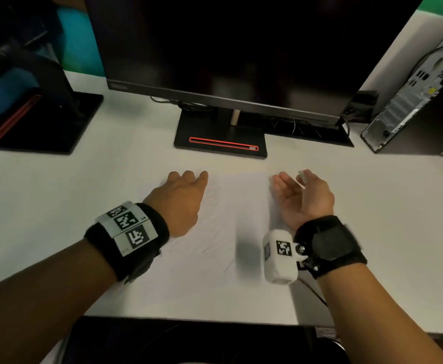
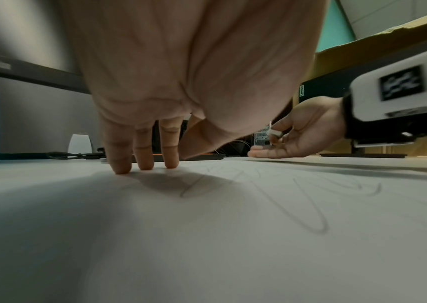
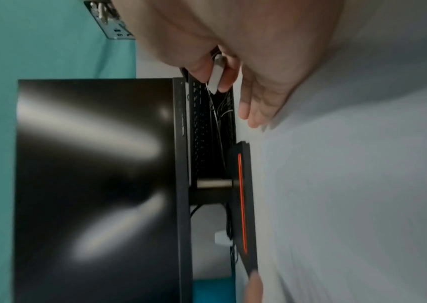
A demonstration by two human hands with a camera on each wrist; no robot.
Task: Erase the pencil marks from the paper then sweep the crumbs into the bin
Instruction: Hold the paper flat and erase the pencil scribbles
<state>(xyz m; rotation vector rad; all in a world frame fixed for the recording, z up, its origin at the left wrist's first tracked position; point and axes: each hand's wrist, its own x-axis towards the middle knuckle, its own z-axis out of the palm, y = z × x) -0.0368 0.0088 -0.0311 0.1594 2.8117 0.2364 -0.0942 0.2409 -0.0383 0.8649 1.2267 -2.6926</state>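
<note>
A white sheet of paper (image 1: 228, 232) with faint pencil scribbles (image 2: 310, 205) lies on the white desk in front of me. My left hand (image 1: 188, 179) rests flat on the sheet's far left part, its straight fingertips (image 2: 142, 164) pressing the paper. My right hand (image 1: 294, 179) hovers just past the sheet's far right corner, palm turned inward. Its thumb and forefinger pinch a small white eraser (image 1: 302, 177) (image 3: 216, 75) (image 2: 274, 134), while its other fingers (image 3: 253, 114) stay extended. No bin or crumbs show in any view.
A dark monitor (image 1: 228, 48) on a black stand base (image 1: 220, 145) fills the back of the desk (image 1: 57, 206). A second black stand (image 1: 39, 122) sits at the left, a computer tower (image 1: 420, 106) at the right. The desk's front edge (image 1: 188, 317) is close.
</note>
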